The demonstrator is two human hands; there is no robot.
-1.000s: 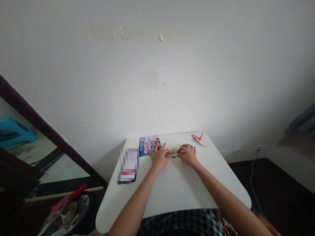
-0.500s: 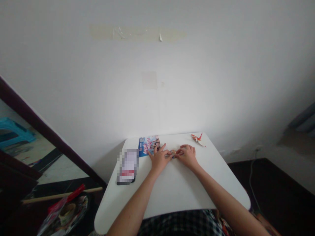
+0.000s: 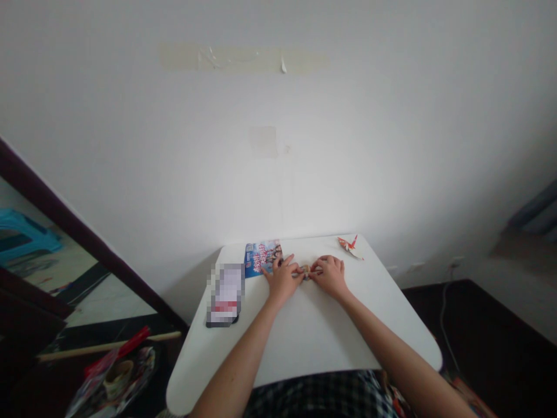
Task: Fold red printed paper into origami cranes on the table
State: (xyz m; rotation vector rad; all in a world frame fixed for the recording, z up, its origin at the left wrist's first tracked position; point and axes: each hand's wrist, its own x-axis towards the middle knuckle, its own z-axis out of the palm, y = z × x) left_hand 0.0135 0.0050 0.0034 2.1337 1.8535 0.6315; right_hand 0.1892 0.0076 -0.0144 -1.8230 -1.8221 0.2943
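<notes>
A blue rectangular printed sheet (image 3: pixel 256 262) lies near the counter's far edge, bearing big white-and-reddish characters, a small square code-like patch at its upper left and pictured figures along its right; the lettering is too small to read. The black-edged phone (image 3: pixel 226 296) nearer the left edge has a pixelated screen with a red band, its text unreadable. On the white, round-cornered counter (image 3: pixel 313 342), plain surface shows between the forearms down to the near edge, while the far edge meets the white wall (image 3: pixel 391 128). A red-and-white folded paper bird (image 3: pixel 350 247) sits by the far right corner, beyond the right hand (image 3: pixel 331 274).

Both forearms reach forward and converge. A small, multicoloured folded paper piece (image 3: pixel 306 271) is between the hands, right of the sheet. The left hand (image 3: pixel 284 280) pinches its left end, other fingers splayed towards the sheet; the right hand, fingers bent and bunched, pinches its right end.
</notes>
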